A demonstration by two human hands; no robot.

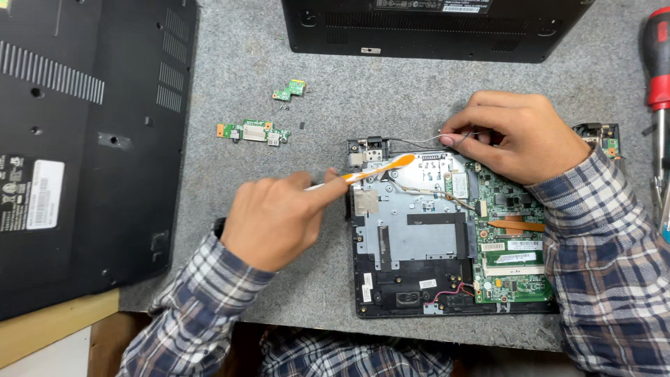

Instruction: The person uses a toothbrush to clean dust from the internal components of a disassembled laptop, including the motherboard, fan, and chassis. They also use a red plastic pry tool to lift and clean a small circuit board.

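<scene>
An opened laptop base (419, 244) lies on the grey mat, its metal frame and green circuit board (513, 209) exposed. My left hand (276, 220) grips an orange and white pry tool (380, 169), whose tip rests on the frame near the left hinge (366, 150). At the base's top edge, my right hand (513, 136) pinches a thin grey wire (419, 144) between thumb and finger. The wire runs left toward the hinge.
A black laptop bottom cover (84, 139) lies at left, another black laptop (433, 28) at the top. Two small green boards (255, 130) (291, 89) sit on the grey mat (244, 63). A red-handled screwdriver (657, 77) lies at the right edge.
</scene>
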